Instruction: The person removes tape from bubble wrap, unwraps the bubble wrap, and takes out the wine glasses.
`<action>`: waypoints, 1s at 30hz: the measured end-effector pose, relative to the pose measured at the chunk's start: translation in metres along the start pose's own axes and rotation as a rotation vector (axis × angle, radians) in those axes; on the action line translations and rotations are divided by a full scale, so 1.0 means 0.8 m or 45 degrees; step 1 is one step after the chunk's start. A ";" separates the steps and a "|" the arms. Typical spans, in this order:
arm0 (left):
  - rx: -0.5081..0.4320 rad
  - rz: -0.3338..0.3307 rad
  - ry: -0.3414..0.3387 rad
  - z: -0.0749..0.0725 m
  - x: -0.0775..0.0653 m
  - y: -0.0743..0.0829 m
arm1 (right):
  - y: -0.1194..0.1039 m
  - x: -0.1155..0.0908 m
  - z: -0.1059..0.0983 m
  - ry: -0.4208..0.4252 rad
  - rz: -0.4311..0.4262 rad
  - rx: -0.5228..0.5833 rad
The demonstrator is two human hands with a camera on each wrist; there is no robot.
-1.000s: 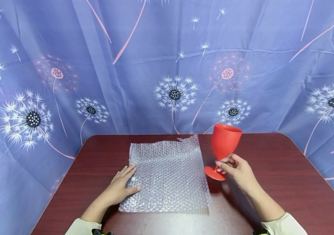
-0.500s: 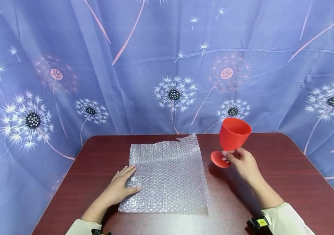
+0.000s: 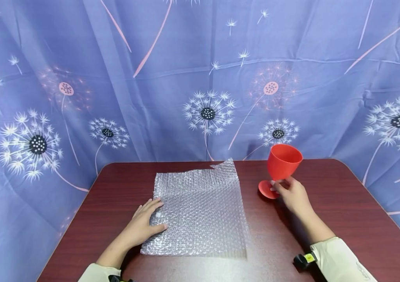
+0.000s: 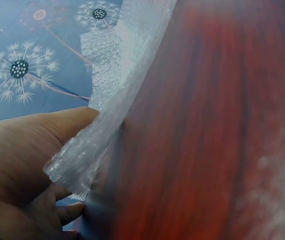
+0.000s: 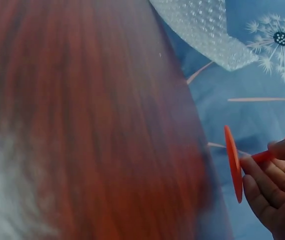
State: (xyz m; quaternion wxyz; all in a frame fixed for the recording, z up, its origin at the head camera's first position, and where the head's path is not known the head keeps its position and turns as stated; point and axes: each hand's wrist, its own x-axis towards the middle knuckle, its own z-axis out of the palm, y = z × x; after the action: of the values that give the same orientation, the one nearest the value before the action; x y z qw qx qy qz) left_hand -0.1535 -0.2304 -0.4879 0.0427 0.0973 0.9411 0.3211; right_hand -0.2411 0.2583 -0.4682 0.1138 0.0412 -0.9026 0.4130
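My right hand point(image 3: 293, 196) pinches the thin stem of a red goblet point(image 3: 282, 162). The cup part leans to the right with its mouth up. Its round foot point(image 5: 233, 164) shows edge-on in the right wrist view, with the fingers curled at the stem beside it. A sheet of clear bubble wrap point(image 3: 200, 211) lies spread on the table to the left of the goblet. Along the left edge of that sheet rests my left hand point(image 3: 143, 225), fingers straight and thumb spread. Part of the left hand is behind the wrap's edge point(image 4: 77, 165) in the left wrist view.
The dark red wooden table point(image 3: 348, 207) has rounded far corners. A blue cloth point(image 3: 172, 98) printed with dandelions hangs behind it and along both sides. Ragged at its far side, the wrap reaches close to the table's back edge. A black device point(image 3: 302, 261) sits at the right wrist.
My right hand has moved the goblet right and away from me, off the wrap's edge, and the goblet's mouth has tipped more toward me. The left hand has stayed in place on the wrap.
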 end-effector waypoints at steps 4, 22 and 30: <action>0.011 0.010 0.011 0.000 0.003 0.001 | 0.004 0.003 -0.004 -0.005 0.025 -0.004; -0.001 -0.008 0.041 0.004 -0.001 0.000 | 0.023 0.005 0.000 -0.023 0.005 -0.063; -0.006 -0.010 0.028 0.003 -0.001 0.000 | 0.028 0.006 0.002 -0.033 -0.001 -0.069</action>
State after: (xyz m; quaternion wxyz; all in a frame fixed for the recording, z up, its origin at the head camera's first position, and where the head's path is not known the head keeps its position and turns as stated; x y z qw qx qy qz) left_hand -0.1525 -0.2291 -0.4897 0.0339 0.0901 0.9411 0.3242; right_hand -0.2498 0.2717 -0.4849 0.1033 0.0438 -0.9148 0.3880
